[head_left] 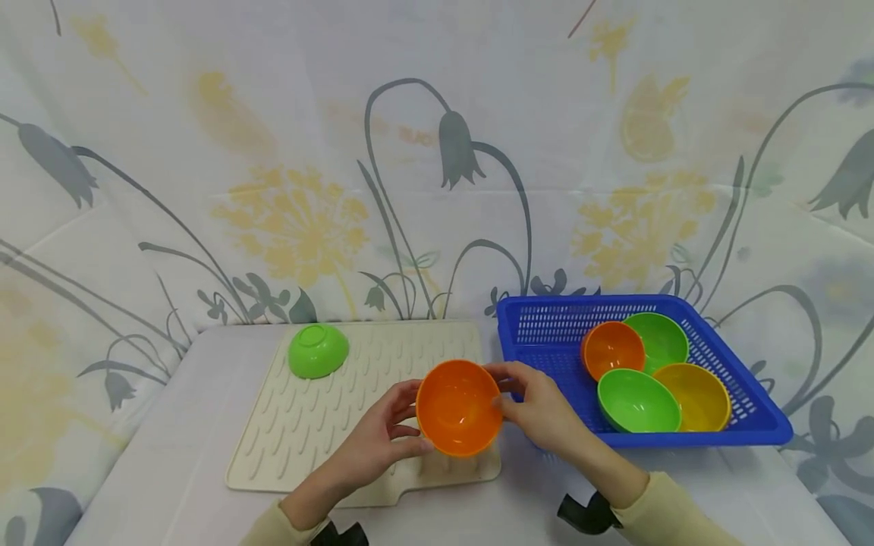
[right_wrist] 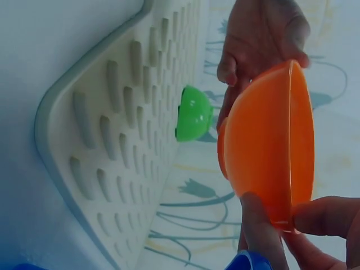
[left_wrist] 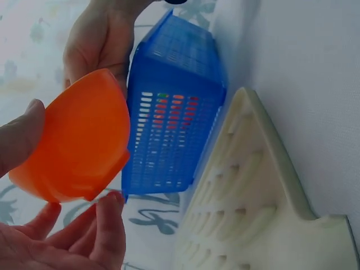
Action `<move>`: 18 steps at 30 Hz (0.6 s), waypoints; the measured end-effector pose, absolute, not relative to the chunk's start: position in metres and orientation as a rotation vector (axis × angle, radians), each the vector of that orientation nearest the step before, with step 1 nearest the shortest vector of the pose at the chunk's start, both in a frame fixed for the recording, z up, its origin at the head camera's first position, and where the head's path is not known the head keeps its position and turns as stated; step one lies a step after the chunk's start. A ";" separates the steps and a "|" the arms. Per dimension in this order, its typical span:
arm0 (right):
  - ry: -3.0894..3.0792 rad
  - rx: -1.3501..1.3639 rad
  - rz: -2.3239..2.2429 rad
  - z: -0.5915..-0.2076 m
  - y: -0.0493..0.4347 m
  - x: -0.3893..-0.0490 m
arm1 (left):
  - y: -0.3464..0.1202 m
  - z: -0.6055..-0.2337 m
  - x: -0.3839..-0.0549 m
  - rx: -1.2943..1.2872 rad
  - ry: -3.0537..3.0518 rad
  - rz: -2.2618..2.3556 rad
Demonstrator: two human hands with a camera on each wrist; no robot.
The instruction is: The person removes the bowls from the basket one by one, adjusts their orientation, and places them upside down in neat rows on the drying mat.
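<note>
An orange bowl [head_left: 458, 408] is held up between both hands above the near right part of a cream drying mat [head_left: 273, 444], its open side facing the head camera. The left hand [head_left: 379, 436] holds its left side, thumb at the rim and fingers against the outer wall. On the opposite side the right hand [head_left: 539, 406] pinches the rim, with the thumb inside and fingers outside, as the right wrist view shows on the bowl [right_wrist: 264, 146]. A green bowl [head_left: 318, 351] lies upside down on the mat's far left corner.
To the right stands a blue basket [head_left: 546, 356], close by the right hand. Inside are a small orange bowl [head_left: 612, 350], two green bowls, one in front [head_left: 639, 402], and a yellow bowl [head_left: 696, 398]. A patterned curtain [head_left: 423, 227] hangs behind the white table [head_left: 171, 455].
</note>
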State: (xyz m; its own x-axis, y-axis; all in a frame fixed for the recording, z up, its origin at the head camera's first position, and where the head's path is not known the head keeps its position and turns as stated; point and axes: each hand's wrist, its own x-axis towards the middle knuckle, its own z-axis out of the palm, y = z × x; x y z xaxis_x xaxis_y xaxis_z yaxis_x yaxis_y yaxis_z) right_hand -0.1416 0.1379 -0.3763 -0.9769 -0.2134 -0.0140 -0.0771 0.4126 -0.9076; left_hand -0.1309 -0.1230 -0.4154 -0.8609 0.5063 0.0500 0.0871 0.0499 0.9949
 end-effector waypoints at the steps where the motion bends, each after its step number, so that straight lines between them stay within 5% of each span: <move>1: 2.533 -0.264 -1.625 -0.377 0.138 -0.141 | -0.124 -0.416 -0.131 0.594 1.971 1.896; 18: 2.363 -0.401 -1.729 -0.380 0.127 -0.134 | -0.143 -0.419 -0.134 0.860 2.320 1.767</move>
State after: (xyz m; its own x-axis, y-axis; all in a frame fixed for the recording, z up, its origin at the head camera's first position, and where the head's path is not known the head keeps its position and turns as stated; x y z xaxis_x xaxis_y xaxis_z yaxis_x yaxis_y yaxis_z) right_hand -0.1343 0.1269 -0.3799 -0.9463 -0.3232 0.0098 -0.1071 0.2848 -0.9526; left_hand -0.1340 -0.1428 -0.4193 -0.8353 0.4892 0.2509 0.3720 0.1669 0.9131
